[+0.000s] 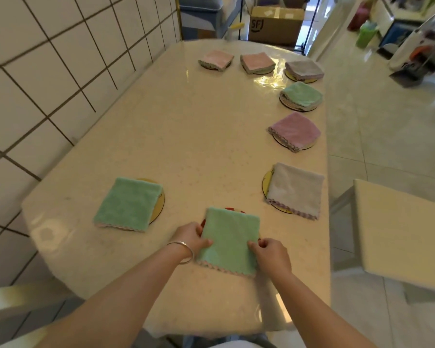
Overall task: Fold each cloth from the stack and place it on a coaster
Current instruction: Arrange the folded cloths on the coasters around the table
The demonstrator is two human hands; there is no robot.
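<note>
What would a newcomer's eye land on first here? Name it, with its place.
First, the two hands at the near table edge: the left hand and right hand pinch a folded green cloth lying over a coaster. Next, the ring of folded cloths on coasters, from the second green cloth at near left round to the pink cloth at the far end.

A home dining area: tiled wall (pixel 60 71), table (pixel 186 146), cardboard box (pixel 274 25).

Both hands, left (pixel 192 236) and right (pixel 271 254), reach forward, fingers and thumbs pinching
</note>
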